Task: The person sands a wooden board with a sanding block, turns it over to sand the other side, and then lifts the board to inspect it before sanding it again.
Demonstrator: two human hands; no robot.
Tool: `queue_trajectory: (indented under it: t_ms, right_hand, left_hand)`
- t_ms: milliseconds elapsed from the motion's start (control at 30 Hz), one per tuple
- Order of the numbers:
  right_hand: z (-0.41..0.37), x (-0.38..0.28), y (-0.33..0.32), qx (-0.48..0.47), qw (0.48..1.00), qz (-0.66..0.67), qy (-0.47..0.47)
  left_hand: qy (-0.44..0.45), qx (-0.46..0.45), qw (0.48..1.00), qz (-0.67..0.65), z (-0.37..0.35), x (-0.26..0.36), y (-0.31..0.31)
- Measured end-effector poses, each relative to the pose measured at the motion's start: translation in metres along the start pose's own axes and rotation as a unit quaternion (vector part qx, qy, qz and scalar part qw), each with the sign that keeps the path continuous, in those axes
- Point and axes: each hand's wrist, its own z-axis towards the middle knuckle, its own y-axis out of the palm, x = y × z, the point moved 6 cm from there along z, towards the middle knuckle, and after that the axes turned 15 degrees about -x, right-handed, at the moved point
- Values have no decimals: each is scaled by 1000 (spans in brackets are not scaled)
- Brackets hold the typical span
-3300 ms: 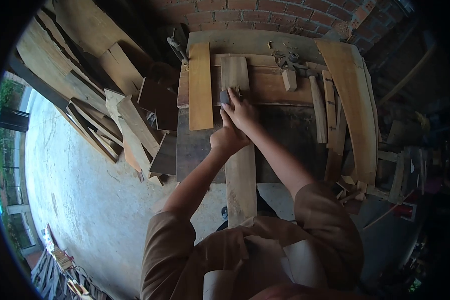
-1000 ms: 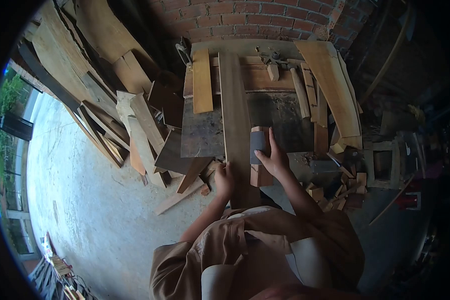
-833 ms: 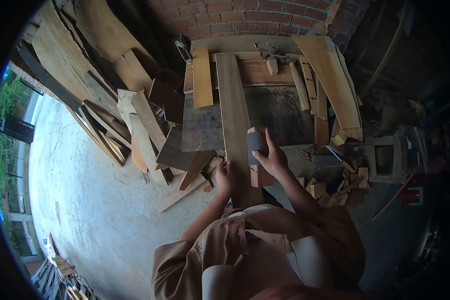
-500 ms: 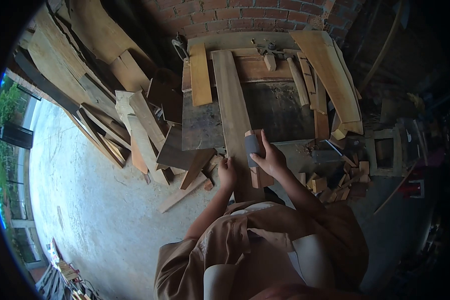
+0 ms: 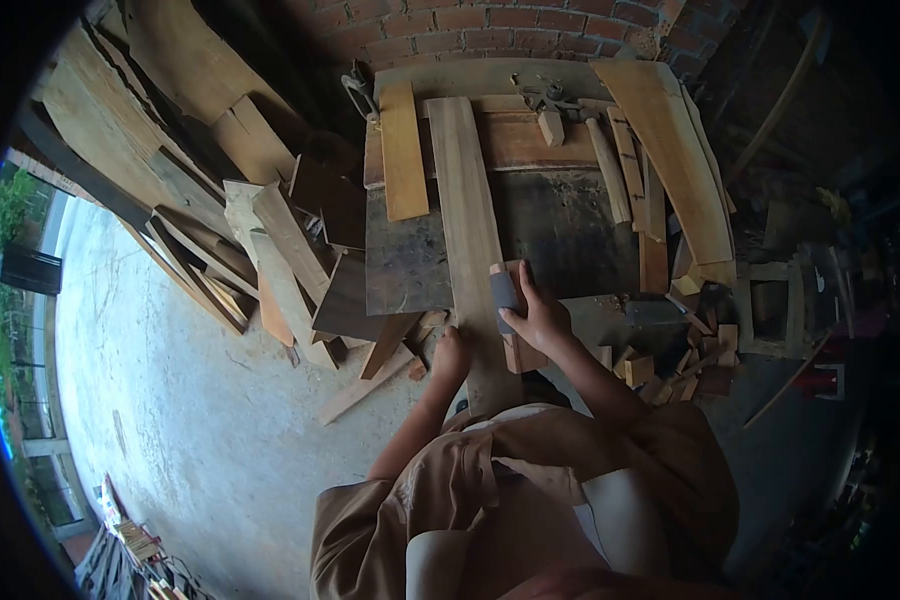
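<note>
A long, pale brown board [image 5: 467, 215] runs from the far side of the bench towards my body. My right hand [image 5: 542, 318] is wrapped round a wooden block [image 5: 517, 350] with a dark grey sheet [image 5: 504, 291] around its upper part, at the board's right edge. On the board's left edge rests my left hand [image 5: 452, 354], its fingers curled on the near part. Its fingertips are partly hidden.
A dark-topped bench [image 5: 570, 235] carries a yellow plank [image 5: 403, 150], a wide plank [image 5: 670, 160] and a metal tool [image 5: 550, 97]. Boards lean at the left [image 5: 120, 130]. Offcuts [image 5: 685, 370] lie on the floor at right.
The long board's near part has shifted slightly right against my left hand. My left hand sits slightly lower. My right hand still holds the wrapped block. The camera view has moved a little.
</note>
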Motion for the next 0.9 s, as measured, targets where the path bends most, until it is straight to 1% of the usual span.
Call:
queue_trajectory:
  t_ms: [33,100,133,200,233,300,333,400,433,500,533,567,667,700,767,833,900]
  right_hand:
    - [4,1,3,-1,1000,1,1]
    - [10,-6,9,58,996,-47,-56]
    - [13,-8,12,54,996,-46,-56]
    - [24,-6,18,17,996,-81,18]
    - [27,-5,21,14,997,-80,19]
    - [35,-6,21,49,994,-93,5]
    - [41,-5,21,50,995,-91,6]
    - [55,-8,15,74,990,-117,3]
    - [63,-10,9,76,990,-116,5]
    - [84,-14,-6,73,991,-113,20]
    - [98,-16,-15,73,991,-114,22]
    - [113,-17,-25,78,991,-106,26]
    - [176,-23,-64,97,990,-97,31]
    - [195,-23,-73,105,990,-89,39]
    - [238,-29,-102,114,990,-74,33]
    - [287,-34,-129,118,990,-65,48]
    - [331,-36,-152,120,990,-55,49]
  left_hand:
    - [-1,-1,1000,0,0,7,-10]
    - [-65,-112,990,57,-4,18,-21]
    - [-68,-114,990,57,-7,28,-32]
    - [-56,-89,985,136,-12,50,-53]
    - [-57,-92,985,136,-16,55,-55]
    - [33,-138,973,183,-23,75,-43]
    - [34,-138,972,185,-22,80,-36]
    - [45,-200,961,186,-16,94,-12]
    - [48,-202,960,187,-7,107,-13]
    - [-50,-213,968,123,21,116,-18]
    - [-42,-186,976,107,43,114,-19]
    - [-41,-186,976,105,61,115,-21]
    - [-37,-149,977,148,125,130,-52]
    - [-48,-156,973,164,147,135,-63]
    - [-30,-126,976,177,195,142,-85]
    - [-22,-119,974,193,240,153,-111]
    - [-32,-122,970,208,277,166,-134]
